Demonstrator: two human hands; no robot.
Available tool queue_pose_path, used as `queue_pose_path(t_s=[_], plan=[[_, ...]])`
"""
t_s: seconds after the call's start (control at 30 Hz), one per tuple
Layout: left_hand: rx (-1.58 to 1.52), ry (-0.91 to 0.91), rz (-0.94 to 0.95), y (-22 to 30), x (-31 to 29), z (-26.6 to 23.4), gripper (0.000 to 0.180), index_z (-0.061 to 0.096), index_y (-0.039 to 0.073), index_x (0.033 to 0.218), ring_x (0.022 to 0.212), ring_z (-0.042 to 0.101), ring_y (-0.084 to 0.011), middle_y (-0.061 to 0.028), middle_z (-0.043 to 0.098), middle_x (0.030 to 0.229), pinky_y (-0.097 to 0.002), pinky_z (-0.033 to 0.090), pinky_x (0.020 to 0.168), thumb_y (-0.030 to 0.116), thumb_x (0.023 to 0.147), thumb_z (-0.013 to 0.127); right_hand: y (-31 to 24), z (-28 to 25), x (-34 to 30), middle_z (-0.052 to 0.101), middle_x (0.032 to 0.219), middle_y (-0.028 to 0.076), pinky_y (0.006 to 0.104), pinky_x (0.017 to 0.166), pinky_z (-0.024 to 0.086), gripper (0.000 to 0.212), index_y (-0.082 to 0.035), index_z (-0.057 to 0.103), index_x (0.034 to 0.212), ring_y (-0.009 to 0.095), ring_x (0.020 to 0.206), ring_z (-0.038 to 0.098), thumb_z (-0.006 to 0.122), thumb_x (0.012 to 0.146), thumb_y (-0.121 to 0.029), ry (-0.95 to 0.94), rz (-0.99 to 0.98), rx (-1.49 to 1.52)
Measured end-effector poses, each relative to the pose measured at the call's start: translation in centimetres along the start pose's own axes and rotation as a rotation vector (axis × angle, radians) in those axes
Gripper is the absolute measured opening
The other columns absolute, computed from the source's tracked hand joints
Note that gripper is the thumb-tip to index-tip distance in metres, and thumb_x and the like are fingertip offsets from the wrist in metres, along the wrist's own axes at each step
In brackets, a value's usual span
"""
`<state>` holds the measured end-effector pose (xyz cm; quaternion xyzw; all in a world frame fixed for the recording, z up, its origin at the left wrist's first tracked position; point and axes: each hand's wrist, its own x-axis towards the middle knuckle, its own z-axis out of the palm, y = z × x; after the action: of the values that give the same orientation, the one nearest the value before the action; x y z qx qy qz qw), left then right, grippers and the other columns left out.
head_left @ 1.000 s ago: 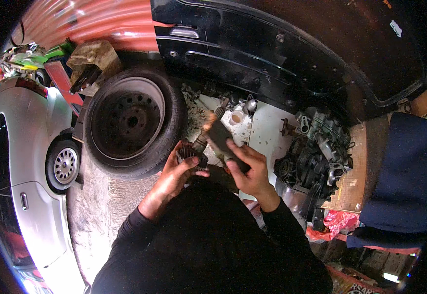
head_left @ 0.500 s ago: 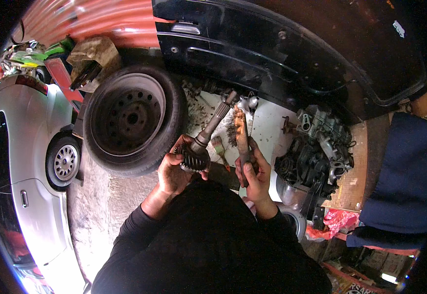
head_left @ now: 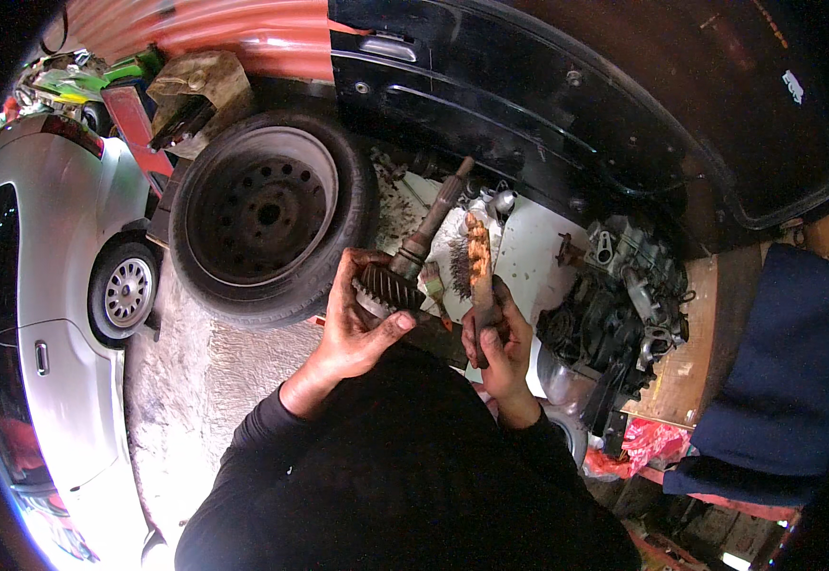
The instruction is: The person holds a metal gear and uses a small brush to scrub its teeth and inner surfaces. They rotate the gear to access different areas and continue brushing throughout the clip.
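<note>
My left hand [head_left: 355, 319] is closed around the toothed end of a gear shaft [head_left: 421, 240]. Its helical gear shows between my thumb and fingers, and the splined end points up and away to the right. In my right hand [head_left: 502, 344] is a wire brush [head_left: 478, 257], gripped by the handle. The brush stands nearly upright, its dark bristles turned left toward the shaft but apart from it. Behind the two, a paintbrush [head_left: 434, 284] with a pale green band lies on the work surface.
A wheel with its tyre [head_left: 267, 214] lies at the left of the work surface [head_left: 527, 243]. To the right sits a greasy engine assembly [head_left: 614, 295], with dark blue cloth [head_left: 762, 381] beyond. A black panel [head_left: 519, 105] spans the back. At far left stands a silver car [head_left: 62, 314].
My left thumb has swung from across the gear to its near side, and the gear shaft has shifted slightly right. The whole view has shifted a little.
</note>
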<state>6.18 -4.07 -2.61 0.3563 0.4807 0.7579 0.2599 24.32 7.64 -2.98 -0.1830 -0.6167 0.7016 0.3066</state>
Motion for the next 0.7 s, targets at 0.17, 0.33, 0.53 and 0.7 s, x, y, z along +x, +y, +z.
queue_pose_path(t_s=[0.17, 0.33, 0.53, 0.7], plan=[[-0.248, 0.051, -0.147, -0.4, -0.4, 0.3, 0.058, 0.044, 0.0, 0.122, 0.096, 0.052, -0.0155, -0.0078, 0.049, 0.105, -0.0286, 0.046, 0.087, 0.026, 0.081, 0.076, 1.0, -0.4, 0.2, 0.062, 0.094, 0.011, 0.0277, 0.06, 0.044, 0.062, 0.003, 0.046, 0.148, 0.015, 0.073, 0.057, 0.068, 0.097, -0.025, -0.038, -0.171, -0.229], [-0.138, 0.167, 0.015, -1.9, 0.1, 0.3, 0.062, 0.046, -0.001, 0.117, 0.094, 0.05, -0.0141, -0.0062, 0.048, 0.105, -0.0284, 0.042, 0.083, 0.032, 0.072, 0.074, -3.4, 2.0, 2.4, 0.07, 0.117, 0.021, 0.0387, 0.085, 0.057, 0.049, -0.004, 0.065, 0.135, 0.034, 0.098, 0.072, 0.075, 0.087, -0.013, -0.106, -0.371, -0.653], [-0.349, 0.204, 0.013, -2.0, 1.4, 0.1, 0.064, 0.045, 0.001, 0.118, 0.093, 0.051, -0.0124, -0.0052, 0.05, 0.105, -0.0259, 0.043, 0.078, 0.034, 0.071, 0.074, -3.1, 1.9, 1.4, 0.067, 0.093, 0.012, 0.0365, 0.065, 0.057, 0.048, -0.018, 0.07, 0.132, 0.029, 0.076, 0.07, 0.078, 0.085, -0.014, -0.089, -0.441, -0.804], [-0.622, 0.171, -0.104, -0.7, 1.3, 0.6, 0.063, 0.042, 0.009, 0.126, 0.072, 0.057, -0.0164, -0.0098, 0.055, 0.105, -0.026, 0.046, 0.052, 0.038, 0.076, 0.069, -4.2, 2.7, 3.3, 0.066, 0.089, 0.012, 0.0346, 0.063, 0.054, 0.048, -0.013, 0.072, 0.127, 0.026, 0.074, 0.068, 0.081, 0.08, -0.012, -0.126, -0.544, -0.884]])
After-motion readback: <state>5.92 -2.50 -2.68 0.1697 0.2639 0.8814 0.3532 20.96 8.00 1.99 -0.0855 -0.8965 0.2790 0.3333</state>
